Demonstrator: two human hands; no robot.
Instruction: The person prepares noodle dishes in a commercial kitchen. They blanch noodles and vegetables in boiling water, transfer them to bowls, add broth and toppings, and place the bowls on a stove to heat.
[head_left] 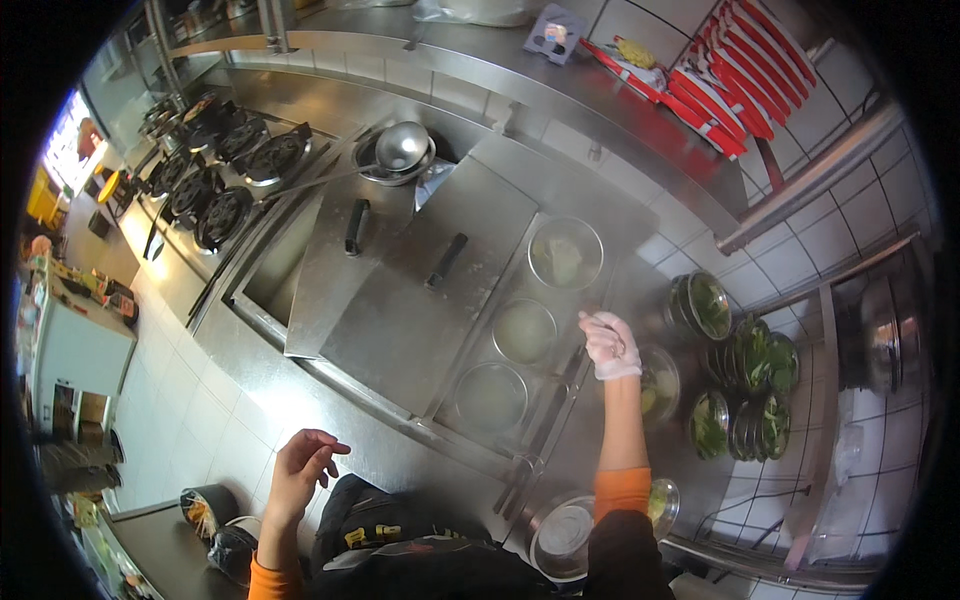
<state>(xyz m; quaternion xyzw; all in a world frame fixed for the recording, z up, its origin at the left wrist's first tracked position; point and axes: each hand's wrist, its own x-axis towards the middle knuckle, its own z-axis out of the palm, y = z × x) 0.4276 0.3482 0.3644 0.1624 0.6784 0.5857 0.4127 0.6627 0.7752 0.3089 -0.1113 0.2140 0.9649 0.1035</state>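
Observation:
My right hand (608, 342), in a clear thin glove, is closed beside the round cooking wells in the steel counter. Whatever its fingers hold, if anything, is hidden. Closest to it is the middle well (524, 331), filled with cloudy liquid. The far well (566, 253) has something pale in it, while the near well (491, 397) also contains cloudy liquid. Partly behind my right wrist is a metal bowl (658, 388) with pale green contents. My bare left hand (303, 468) hangs at the counter's front edge, its fingers loosely bent and apart, holding nothing.
Steel lids (410, 310) with black handles cover the counter left of the wells. A ladle (402, 147) rests on a pot behind them. Several bowls of leafy greens (752, 355) stand at right. Gas burners (225, 215) lie left; red trays (705, 110) lean on the shelf.

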